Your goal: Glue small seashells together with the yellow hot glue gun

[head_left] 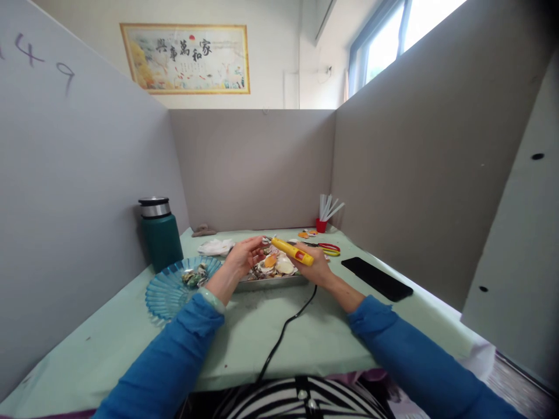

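Note:
My right hand point(315, 265) grips a yellow hot glue gun point(292, 251), its nozzle pointing left. Close to that nozzle, my left hand point(247, 256) pinches a small whitish piece point(265, 240), too small to name for sure. Beneath both hands lies a shallow tray point(271, 283) heaped with seashells point(285, 266), white, orange and brown. A black cord point(286, 331) runs from below my right hand to the table's front edge. Scissors point(328, 249) with red and yellow handles lie just behind my right hand, their blades partly hidden.
At left, a blue ribbed glass plate point(159, 297) holds small dark shells point(195, 276), near a green bottle point(161, 238). White tissue point(216, 248) lies behind. A red cup point(321, 225) of white glue sticks point(328, 208) and a black phone point(376, 278) are at right. Grey partitions point(253, 169) enclose the table.

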`<control>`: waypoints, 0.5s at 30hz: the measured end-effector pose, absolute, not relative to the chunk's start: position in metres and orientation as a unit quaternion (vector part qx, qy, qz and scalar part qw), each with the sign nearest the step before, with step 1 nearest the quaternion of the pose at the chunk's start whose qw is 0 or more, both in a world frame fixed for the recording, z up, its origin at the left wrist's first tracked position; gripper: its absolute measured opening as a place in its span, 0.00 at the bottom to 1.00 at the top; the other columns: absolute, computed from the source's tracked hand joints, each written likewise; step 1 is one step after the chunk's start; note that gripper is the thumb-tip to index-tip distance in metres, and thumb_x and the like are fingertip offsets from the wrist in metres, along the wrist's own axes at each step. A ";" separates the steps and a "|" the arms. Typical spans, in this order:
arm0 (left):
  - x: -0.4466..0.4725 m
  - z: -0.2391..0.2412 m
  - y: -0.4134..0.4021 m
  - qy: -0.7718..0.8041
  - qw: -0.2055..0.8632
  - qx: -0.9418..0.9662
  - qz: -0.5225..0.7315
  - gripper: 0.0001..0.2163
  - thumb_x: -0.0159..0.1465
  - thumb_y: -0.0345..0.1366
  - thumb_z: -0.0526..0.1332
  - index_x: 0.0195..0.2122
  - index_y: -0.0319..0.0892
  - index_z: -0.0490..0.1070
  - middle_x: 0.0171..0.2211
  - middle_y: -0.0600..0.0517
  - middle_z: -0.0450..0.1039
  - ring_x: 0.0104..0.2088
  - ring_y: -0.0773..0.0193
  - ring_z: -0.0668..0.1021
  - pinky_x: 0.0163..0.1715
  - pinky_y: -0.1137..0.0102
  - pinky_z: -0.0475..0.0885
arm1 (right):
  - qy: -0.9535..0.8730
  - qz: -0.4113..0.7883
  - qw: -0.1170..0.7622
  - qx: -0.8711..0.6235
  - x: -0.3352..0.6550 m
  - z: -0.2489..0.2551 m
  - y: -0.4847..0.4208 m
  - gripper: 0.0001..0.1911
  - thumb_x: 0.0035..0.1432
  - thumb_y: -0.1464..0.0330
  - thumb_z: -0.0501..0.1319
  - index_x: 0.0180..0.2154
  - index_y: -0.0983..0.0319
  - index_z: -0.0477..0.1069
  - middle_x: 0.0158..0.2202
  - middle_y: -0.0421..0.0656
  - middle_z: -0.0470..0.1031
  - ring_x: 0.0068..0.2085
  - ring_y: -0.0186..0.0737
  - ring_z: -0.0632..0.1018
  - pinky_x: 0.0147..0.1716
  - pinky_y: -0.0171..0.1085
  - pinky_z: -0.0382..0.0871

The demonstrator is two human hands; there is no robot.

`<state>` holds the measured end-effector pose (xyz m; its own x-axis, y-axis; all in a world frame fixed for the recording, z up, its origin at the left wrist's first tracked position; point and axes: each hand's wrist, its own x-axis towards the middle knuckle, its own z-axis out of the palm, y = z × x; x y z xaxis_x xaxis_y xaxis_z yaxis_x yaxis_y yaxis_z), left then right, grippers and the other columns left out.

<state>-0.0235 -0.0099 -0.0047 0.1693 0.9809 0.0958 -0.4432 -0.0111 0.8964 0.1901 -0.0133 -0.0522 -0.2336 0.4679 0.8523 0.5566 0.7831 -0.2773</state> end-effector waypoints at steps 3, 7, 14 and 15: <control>-0.034 0.004 -0.014 0.336 0.624 0.462 0.534 0.07 0.54 0.29 0.66 0.34 0.35 0.75 0.29 0.46 0.76 0.22 0.69 0.75 0.24 0.73 0.72 | -0.784 -0.043 0.526 -0.327 0.189 -0.051 -0.015 0.07 0.56 0.64 0.58 0.31 0.60 0.71 0.24 0.39 0.72 0.23 0.32 0.68 0.25 0.32 0.60; -0.065 0.021 -0.022 0.389 0.581 0.508 0.503 0.10 0.50 0.29 0.69 0.34 0.35 0.76 0.25 0.48 0.74 0.20 0.69 0.73 0.23 0.72 0.72 | -0.782 -0.036 0.528 -0.330 0.189 -0.050 -0.016 0.07 0.57 0.64 0.57 0.30 0.60 0.70 0.22 0.39 0.70 0.23 0.32 0.68 0.24 0.32 0.59; -0.134 0.028 -0.022 0.611 0.281 0.597 0.437 0.06 0.44 0.32 0.72 0.23 0.38 0.78 0.13 0.52 0.67 0.14 0.70 0.66 0.13 0.76 0.60 | -0.783 -0.034 0.529 -0.325 0.189 -0.052 -0.013 0.04 0.54 0.67 0.59 0.31 0.61 0.71 0.24 0.39 0.71 0.23 0.33 0.69 0.25 0.32 0.60; -0.141 0.026 -0.019 0.648 0.232 0.602 0.406 0.05 0.43 0.31 0.72 0.20 0.39 0.77 0.11 0.53 0.65 0.13 0.70 0.64 0.12 0.76 0.57 | -0.782 -0.034 0.531 -0.324 0.189 -0.052 -0.012 0.03 0.54 0.68 0.59 0.31 0.61 0.71 0.24 0.38 0.71 0.23 0.33 0.69 0.26 0.32 0.60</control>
